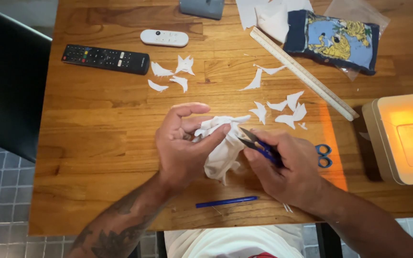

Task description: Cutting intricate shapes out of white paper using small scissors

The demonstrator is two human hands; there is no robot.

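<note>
Two hands over wooden surface (pixel 96 143): left hand (pixel 182 143) closed, pinching bunched white fabric (pixel 223 148) at centre; right hand (pixel 288 165) gripping blue thread snips (pixel 259 145), blades apparently parted at cloth edge. White scraps (pixel 283 110) just beyond; blue pen (pixel 226 202) nearer.

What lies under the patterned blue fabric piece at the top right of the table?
Under the patterned blue fabric lies a clear plastic bag, its edges sticking out above and below. White fabric pieces sit beside it; whatever else the fabric covers cannot be seen.
</note>
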